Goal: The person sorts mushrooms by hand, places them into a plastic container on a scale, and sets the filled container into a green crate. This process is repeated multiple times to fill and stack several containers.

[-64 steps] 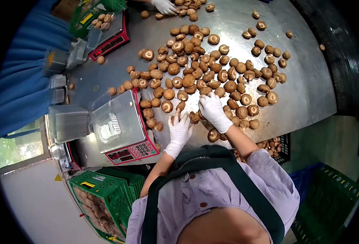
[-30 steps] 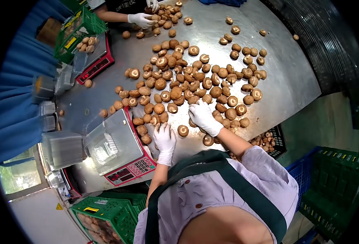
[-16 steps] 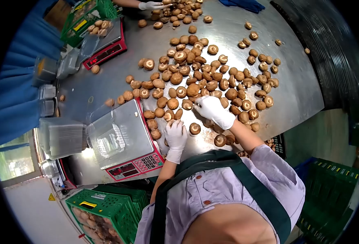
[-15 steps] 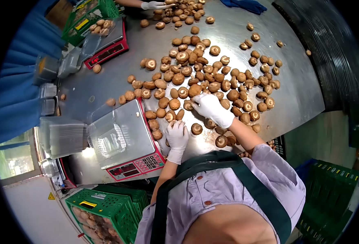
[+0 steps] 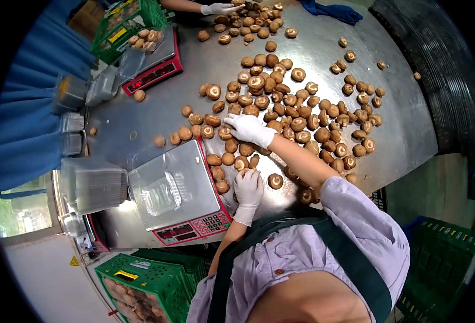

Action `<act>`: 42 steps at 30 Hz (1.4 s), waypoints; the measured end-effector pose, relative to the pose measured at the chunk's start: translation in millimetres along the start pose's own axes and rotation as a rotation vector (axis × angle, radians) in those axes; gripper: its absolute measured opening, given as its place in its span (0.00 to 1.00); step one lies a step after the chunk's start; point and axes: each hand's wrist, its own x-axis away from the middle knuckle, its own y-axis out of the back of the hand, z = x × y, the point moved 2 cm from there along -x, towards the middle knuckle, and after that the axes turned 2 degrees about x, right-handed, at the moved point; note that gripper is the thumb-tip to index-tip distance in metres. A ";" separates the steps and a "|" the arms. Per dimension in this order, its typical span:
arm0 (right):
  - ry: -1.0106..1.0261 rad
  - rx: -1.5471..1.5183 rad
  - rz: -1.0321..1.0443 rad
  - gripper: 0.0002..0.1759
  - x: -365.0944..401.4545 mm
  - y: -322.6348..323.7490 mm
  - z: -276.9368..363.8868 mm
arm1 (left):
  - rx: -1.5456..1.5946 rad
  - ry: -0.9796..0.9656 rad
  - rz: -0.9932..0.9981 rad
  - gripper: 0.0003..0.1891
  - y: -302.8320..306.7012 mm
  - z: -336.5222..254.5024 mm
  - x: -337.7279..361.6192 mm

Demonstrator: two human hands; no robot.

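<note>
Brown mushrooms [image 5: 298,123] lie scattered over a metal table [image 5: 399,134]. My right hand [image 5: 249,130], in a white glove, reaches over the left part of the pile, its fingertips at a mushroom; the fingers are bent, and whether they grip it is unclear. Closer to my body, my left hand [image 5: 248,196], also gloved, has its fingers curled at a mushroom [image 5: 241,163] beside the scale; what lies under the fingers is hidden. A clear plastic tray [image 5: 161,196] rests on the scale [image 5: 208,188] to the left.
Stacked clear trays [image 5: 93,184] stand left of the scale. A second scale [image 5: 151,75] holds a tray of mushrooms, beside a green crate [image 5: 120,35]. A co-worker's gloved hand [image 5: 218,8] is at the far edge. Another green crate [image 5: 156,282] stands below the table.
My right hand has moved left across the pile to other mushrooms. My left hand stays near the scale. The whole view has shifted slightly.
</note>
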 end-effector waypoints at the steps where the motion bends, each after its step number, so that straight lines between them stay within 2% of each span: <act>1: -0.006 0.001 0.001 0.22 8.8 1.9 -2.2 | 0.005 -0.001 0.004 0.09 -1.5 -0.1 0.2; 5: 0.034 0.061 -0.146 0.21 38.8 -3.1 -5.9 | -0.017 -0.008 -0.002 0.08 -2.5 0.1 0.6; 7: 0.078 0.094 -0.341 0.20 46.8 -6.9 -2.0 | -0.021 -0.022 -0.001 0.08 -1.2 -0.7 -0.9; 11: 0.093 0.094 -0.451 0.18 52.5 -2.1 3.0 | -0.051 -0.027 -0.004 0.08 -0.7 -2.2 0.7; 21: 0.068 0.022 -0.377 0.21 52.5 -1.4 -3.8 | -0.028 -0.028 0.025 0.09 -2.7 -3.9 -2.0; 23: 0.008 -0.143 -0.274 0.22 51.5 7.7 -3.4 | -0.036 -0.023 0.027 0.09 -1.8 -2.6 -1.4; 24: -0.093 -0.530 -0.367 0.22 54.5 6.9 -12.1 | -0.028 0.000 0.045 0.08 -2.0 -1.6 -0.9; 25: -0.282 -0.913 -0.363 0.22 58.9 24.8 -12.0 | -0.036 -0.002 0.041 0.08 -2.0 -0.9 0.0; 26: -0.405 -1.127 -0.375 0.21 65.6 50.7 -16.9 | -0.041 -0.017 0.027 0.08 -2.0 -0.9 1.3; 28: -0.515 -1.263 -0.707 0.17 77.9 77.0 -54.0 | -0.049 -0.006 0.018 0.09 -3.3 -1.3 0.1; 30: -0.557 -1.445 -0.907 0.14 108.2 100.9 -106.8 | -0.066 0.008 0.029 0.08 -1.4 -3.0 -1.8; 31: -0.694 -1.041 -1.011 0.14 127.9 108.2 -136.6 | -0.071 0.009 0.043 0.08 -1.1 -4.3 -2.2; 32: -0.473 -1.640 -1.385 0.12 137.2 116.2 -180.9 | -0.063 0.010 0.045 0.08 -1.4 -4.2 -3.0; 33: -0.303 -1.850 -1.428 0.11 161.0 119.6 -246.4 | -0.055 0.006 0.046 0.08 -2.5 -3.3 -3.2; 35: -0.346 -2.109 -1.742 0.12 196.0 160.7 -312.7 | -0.043 -0.006 0.029 0.08 -3.9 -2.0 -1.5; 37: -0.470 -1.900 -1.885 0.17 201.8 207.7 -308.1 | -0.037 -0.015 0.038 0.08 -2.9 -3.3 -2.2; 39: -0.254 -1.850 -1.564 0.16 191.0 237.2 -311.5 | -0.068 0.003 0.050 0.07 -4.7 -3.3 -2.9; 41: -0.152 -1.581 -1.181 0.16 156.6 255.5 -257.1 | -0.077 -0.015 0.032 0.07 -7.0 -2.1 -2.1; 42: -0.284 -1.288 -0.988 0.17 140.6 260.4 -201.0 | -0.086 -0.017 0.039 0.07 -7.2 -1.9 -2.7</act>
